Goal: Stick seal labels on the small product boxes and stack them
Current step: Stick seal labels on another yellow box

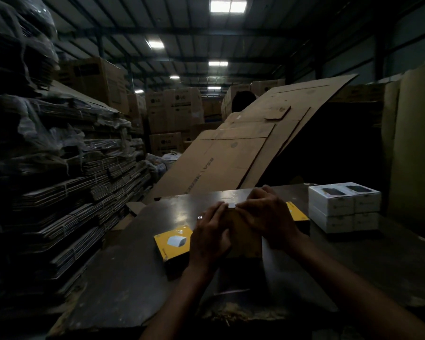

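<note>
A yellow product box (245,239) stands in the middle of the dark table (123,285), held between both my hands. My left hand (210,234) grips its left side, fingers curled over the far top edge. My right hand (268,219) grips the right side, and its fingertips press a small white seal label (231,205) at the far top edge. A second yellow box (173,242) lies flat to the left. Another yellow box (297,213) shows behind my right hand. A stack of white boxes (344,207) stands at the right.
A large flattened cardboard sheet (243,146) leans behind the table. Bundles of flat cartons (66,168) are piled high on the left. Big brown cartons (177,111) fill the back. A cardboard roll (417,143) stands at the far right.
</note>
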Available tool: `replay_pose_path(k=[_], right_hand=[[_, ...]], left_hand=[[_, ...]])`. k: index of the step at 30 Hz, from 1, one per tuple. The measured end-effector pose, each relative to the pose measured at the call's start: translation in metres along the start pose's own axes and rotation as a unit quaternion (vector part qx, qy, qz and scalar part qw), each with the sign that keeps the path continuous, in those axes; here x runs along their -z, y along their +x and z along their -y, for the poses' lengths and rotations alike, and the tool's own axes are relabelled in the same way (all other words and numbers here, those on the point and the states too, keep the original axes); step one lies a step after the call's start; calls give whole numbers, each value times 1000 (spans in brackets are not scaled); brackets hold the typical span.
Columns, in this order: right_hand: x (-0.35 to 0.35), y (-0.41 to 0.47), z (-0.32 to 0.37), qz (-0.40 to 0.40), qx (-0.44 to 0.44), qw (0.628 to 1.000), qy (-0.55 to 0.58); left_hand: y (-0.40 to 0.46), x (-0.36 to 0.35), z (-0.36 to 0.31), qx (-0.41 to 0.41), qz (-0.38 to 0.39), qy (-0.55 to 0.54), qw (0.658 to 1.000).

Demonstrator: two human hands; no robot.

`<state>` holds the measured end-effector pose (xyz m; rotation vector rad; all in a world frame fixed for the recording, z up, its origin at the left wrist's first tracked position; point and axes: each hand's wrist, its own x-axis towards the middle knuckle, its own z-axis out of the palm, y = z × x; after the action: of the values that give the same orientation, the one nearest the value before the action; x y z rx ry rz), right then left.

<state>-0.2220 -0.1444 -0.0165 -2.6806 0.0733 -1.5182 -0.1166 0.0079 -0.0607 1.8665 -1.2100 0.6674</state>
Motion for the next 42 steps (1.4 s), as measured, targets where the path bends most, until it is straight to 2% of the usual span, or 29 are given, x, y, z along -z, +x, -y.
replay_pose_path(k=[9, 13, 15, 17, 21, 23, 26, 28, 31, 34, 35, 38, 42], right_hand=[[4, -4, 3, 8, -59, 997, 44], [5, -16, -1, -30, -160, 980, 115], [7, -21, 1, -24, -205, 968, 145], [12, -22, 8, -6, -271, 945, 180], [21, -22, 19, 89, -374, 878, 284], [23, -24, 23, 109, -395, 852, 326], [28, -28, 26, 120, -411, 819, 382], [35, -30, 29, 127, -416, 794, 425], [45, -37, 30, 141, -415, 768, 467], [52, -49, 24, 238, -407, 778, 416], [53, -53, 22, 279, -399, 785, 383], [48, -66, 19, 317, -376, 797, 349], [40, -79, 15, 266, -307, 876, 259]], left_hand=[[0, 3, 0, -17, -10, -9, 1000], [-1, 6, -4, -15, 13, 26, 999], [-2, 7, -7, -9, 8, 27, 1000], [-4, 7, -10, 3, -8, 16, 1000], [-10, 12, -21, 45, -70, -61, 995], [-9, 17, -29, 68, -103, -105, 987], [-8, 20, -32, 122, -111, -145, 976], [-9, 20, -29, 177, -107, -191, 960], [-20, 17, -22, 274, -59, -274, 920], [-32, 13, -14, 334, 6, -356, 873], [-37, 14, -13, 334, 36, -364, 869], [-47, 9, -7, 299, 113, -305, 897], [-54, 2, -3, 293, 112, -260, 913]])
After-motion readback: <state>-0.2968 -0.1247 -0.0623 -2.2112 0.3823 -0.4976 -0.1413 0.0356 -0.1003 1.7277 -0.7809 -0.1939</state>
